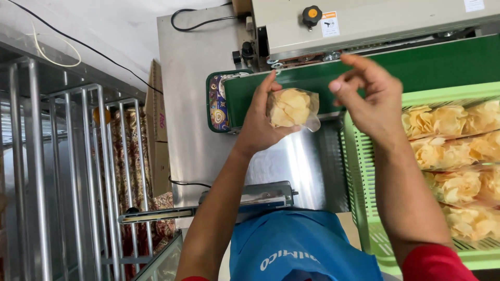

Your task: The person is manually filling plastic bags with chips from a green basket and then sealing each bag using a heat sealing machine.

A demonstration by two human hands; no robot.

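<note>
My left hand (259,122) grips a clear plastic bag of yellow chips (292,107), held up in front of the green conveyor belt (396,70) of a beige sealing machine (375,23). My right hand (371,96) hovers just right of the bag with its fingers spread and nothing in it. It does not touch the bag.
A green plastic basket (359,177) at the right holds several bags of chips (453,156). The machine stands on a steel table (192,104). A small hand sealer (250,200) lies near my body. A metal rack (67,177) and a cardboard piece (157,125) are at the left.
</note>
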